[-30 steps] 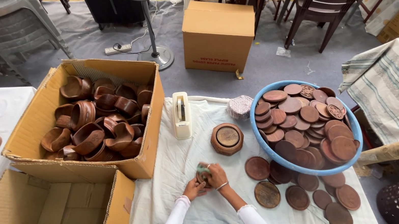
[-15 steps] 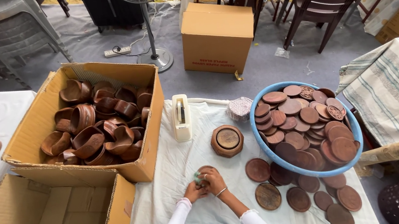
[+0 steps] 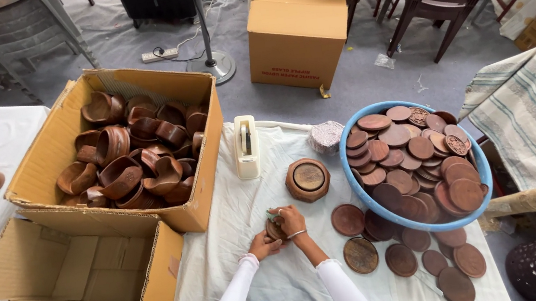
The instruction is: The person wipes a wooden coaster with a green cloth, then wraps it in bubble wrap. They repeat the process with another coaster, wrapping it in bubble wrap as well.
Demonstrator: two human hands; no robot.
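Holding a small round wooden piece [image 3: 274, 228] just above the white-covered bench [image 3: 254, 256], we have our right hand [image 3: 290, 221] curled over it and our left hand [image 3: 263, 246] cupping it from below. We judge this a handling or wiping step. A wooden bowl [image 3: 308, 180] stands near, beside a blue basin of lids [image 3: 415, 165].

A small brown piece [image 3: 274, 228] (shape unclear) sits mostly hidden behind fingers [image 3: 289, 218].
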